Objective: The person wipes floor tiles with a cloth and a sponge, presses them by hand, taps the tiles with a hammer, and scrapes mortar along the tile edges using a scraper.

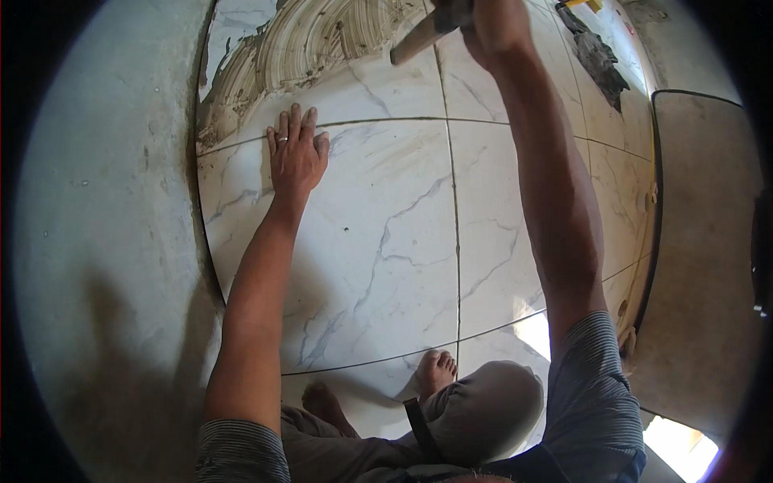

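Note:
My left hand lies palm down with its fingers stretched out, a ring on one of them. It rests across the joint between a large white marble-patterned tile and the tile beyond it. My right hand is closed at the top of the view around a hammer. The hammer's light wooden handle points down and left over the far tile. A dark part of it shows beside my fingers, and the rest is cut off or covered.
Grey-brown combed mortar spreads at the top left. A bare concrete surface borders the tiles on the left. A dark crumpled piece lies at the upper right. Beyond the tiled edge is a brown panel-like surface. My bare foot is on the tiles.

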`<state>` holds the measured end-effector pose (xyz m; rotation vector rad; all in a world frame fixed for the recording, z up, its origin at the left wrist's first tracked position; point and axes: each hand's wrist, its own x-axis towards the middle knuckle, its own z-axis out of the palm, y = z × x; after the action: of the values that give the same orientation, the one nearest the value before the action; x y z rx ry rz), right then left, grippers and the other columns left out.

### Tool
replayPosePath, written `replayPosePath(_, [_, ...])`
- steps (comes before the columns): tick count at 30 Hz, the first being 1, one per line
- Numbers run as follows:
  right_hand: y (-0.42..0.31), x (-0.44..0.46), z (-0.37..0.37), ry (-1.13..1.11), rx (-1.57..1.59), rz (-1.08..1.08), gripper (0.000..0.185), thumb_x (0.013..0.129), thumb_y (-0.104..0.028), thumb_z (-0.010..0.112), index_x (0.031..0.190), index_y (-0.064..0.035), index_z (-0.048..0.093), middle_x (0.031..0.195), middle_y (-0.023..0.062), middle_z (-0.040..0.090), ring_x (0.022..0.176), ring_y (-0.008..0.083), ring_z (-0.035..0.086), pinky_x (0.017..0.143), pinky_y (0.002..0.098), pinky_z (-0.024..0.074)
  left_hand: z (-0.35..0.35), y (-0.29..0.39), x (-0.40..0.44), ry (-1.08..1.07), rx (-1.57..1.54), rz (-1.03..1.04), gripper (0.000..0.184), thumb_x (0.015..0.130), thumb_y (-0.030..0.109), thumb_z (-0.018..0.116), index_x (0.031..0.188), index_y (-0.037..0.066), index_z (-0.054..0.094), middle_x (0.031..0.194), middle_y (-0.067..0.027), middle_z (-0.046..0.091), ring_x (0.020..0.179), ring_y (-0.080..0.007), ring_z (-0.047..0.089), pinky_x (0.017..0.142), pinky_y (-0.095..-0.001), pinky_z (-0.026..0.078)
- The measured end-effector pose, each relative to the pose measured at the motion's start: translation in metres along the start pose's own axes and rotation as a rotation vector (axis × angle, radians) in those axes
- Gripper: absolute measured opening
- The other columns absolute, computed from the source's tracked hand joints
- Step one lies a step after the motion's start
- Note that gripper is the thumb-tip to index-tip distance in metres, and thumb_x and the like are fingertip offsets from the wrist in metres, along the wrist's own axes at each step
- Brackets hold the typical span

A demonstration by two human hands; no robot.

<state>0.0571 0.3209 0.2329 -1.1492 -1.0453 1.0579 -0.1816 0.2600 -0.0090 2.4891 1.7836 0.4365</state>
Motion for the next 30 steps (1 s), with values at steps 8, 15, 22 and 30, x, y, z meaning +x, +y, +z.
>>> replayPosePath(8, [0.013, -0.002, 0.0, 0.033, 0.156, 0.044, 0.024, 0.096, -0.031, 0.051, 0.101, -0.0078, 0.056, 0.07, 0.0032, 0.049, 0.062, 0.0142, 0.05, 0.053, 0.0299, 0.0403, 0.001, 0.0, -0.001, 0.013, 0.015, -0.002, 0.055, 0.092, 0.038, 0.051, 0.14, 0.015, 0.041, 0.148, -0.0128, 0.033, 0.137, -0.0333, 0.031, 0.112, -0.054, 0.02])
replayPosePath(15, [0.017, -0.004, 0.007, -0.007, 0.055, 0.054, 0.023, 0.096, -0.029, 0.05, 0.103, -0.0075, 0.056, 0.072, 0.0031, 0.051, 0.065, 0.0139, 0.051, 0.06, 0.0299, 0.0422, 0.002, -0.001, -0.002, 0.019, -0.013, 0.018, 0.054, 0.092, 0.036, 0.05, 0.141, 0.014, 0.04, 0.149, -0.0136, 0.032, 0.137, -0.0343, 0.03, 0.111, -0.0548, 0.02])
replayPosePath(22, [0.031, 0.005, 0.018, -0.009, -0.011, 0.096, 0.026, 0.096, -0.03, 0.051, 0.105, -0.0066, 0.057, 0.073, 0.0031, 0.051, 0.066, 0.0144, 0.051, 0.061, 0.0299, 0.0423, -0.002, 0.001, 0.0, 0.009, -0.011, -0.003, 0.054, 0.092, 0.038, 0.05, 0.139, 0.014, 0.042, 0.149, -0.0133, 0.032, 0.138, -0.0335, 0.029, 0.113, -0.0541, 0.019])
replayPosePath(30, [0.028, 0.009, 0.022, -0.02, -0.034, 0.173, 0.022, 0.095, -0.027, 0.051, 0.103, -0.0073, 0.056, 0.071, 0.0041, 0.05, 0.066, 0.015, 0.051, 0.059, 0.0302, 0.0418, 0.001, -0.001, 0.003, 0.036, 0.001, 0.016, 0.054, 0.092, 0.038, 0.05, 0.14, 0.014, 0.042, 0.149, -0.013, 0.033, 0.137, -0.0338, 0.031, 0.112, -0.054, 0.019])
